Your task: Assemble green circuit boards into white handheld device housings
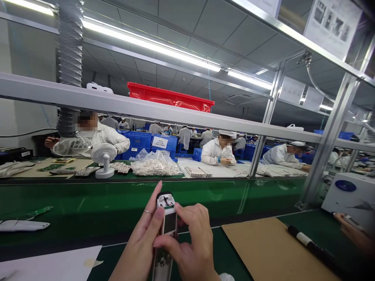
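My left hand, with a ring on one finger, and my right hand both grip a slim rectangular electronic device upright above the bench. Its casing is white with black parts at the top, and my fingers hide its middle. Its lower end reaches down past my hands. To the right, a black marker pen lies on a brown cardboard sheet. A co-worker's hand enters at the right edge.
A green workbench runs across the view, with white paper at lower left. A white machine stands at right. Beyond a white shelf holding a red crate are a desk fan, bagged parts, blue crates and several workers.
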Demonstrator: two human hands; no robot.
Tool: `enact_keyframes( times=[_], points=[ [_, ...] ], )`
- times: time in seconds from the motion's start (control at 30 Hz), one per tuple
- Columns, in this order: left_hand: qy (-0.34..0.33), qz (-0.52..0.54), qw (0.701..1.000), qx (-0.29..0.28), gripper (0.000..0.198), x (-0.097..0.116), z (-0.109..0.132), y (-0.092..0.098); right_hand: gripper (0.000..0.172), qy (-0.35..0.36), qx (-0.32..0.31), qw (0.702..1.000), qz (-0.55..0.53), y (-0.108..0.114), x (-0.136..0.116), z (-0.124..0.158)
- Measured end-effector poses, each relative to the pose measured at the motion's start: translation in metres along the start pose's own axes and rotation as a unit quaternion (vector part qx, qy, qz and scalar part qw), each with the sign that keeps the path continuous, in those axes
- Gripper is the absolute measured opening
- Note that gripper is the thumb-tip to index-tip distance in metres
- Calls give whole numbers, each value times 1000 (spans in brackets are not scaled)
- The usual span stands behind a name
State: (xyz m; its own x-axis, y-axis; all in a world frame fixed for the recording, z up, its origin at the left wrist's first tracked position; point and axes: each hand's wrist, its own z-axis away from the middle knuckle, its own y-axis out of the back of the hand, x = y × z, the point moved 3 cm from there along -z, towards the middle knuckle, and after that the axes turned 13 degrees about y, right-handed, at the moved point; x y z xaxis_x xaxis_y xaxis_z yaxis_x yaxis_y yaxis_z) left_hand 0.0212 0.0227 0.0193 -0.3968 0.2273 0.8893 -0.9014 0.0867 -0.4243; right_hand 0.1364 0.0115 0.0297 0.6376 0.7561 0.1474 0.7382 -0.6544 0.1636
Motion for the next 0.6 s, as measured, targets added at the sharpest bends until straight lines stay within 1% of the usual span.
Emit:
enact_keyframes(
  times=[0.07,0.13,0.2,0.3,0.4,0.5,0.6],
  points=[
    [27,7,999,17,58,1,-5,0,47,-21,-67,997,-19,-5,6,5],
    [35,42,998,17,57,1,-10,2,47,-42,-143,988,-46,-9,10,10],
    [29,77,997,6,53,1,-14,5,46,-52,-183,980,-55,-12,13,13],
    [38,94,995,-6,49,-2,-19,10,45,-53,-188,980,-44,-13,15,14],
    [46,69,996,-12,50,-6,-22,13,46,-47,-188,980,-37,-14,15,13],
    [28,44,998,-22,53,-9,-27,14,45,-32,-182,982,-31,-13,14,12],
    [16,18,1000,-6,53,-13,-32,18,45,-25,-171,984,-29,-11,14,11]
  ],
)
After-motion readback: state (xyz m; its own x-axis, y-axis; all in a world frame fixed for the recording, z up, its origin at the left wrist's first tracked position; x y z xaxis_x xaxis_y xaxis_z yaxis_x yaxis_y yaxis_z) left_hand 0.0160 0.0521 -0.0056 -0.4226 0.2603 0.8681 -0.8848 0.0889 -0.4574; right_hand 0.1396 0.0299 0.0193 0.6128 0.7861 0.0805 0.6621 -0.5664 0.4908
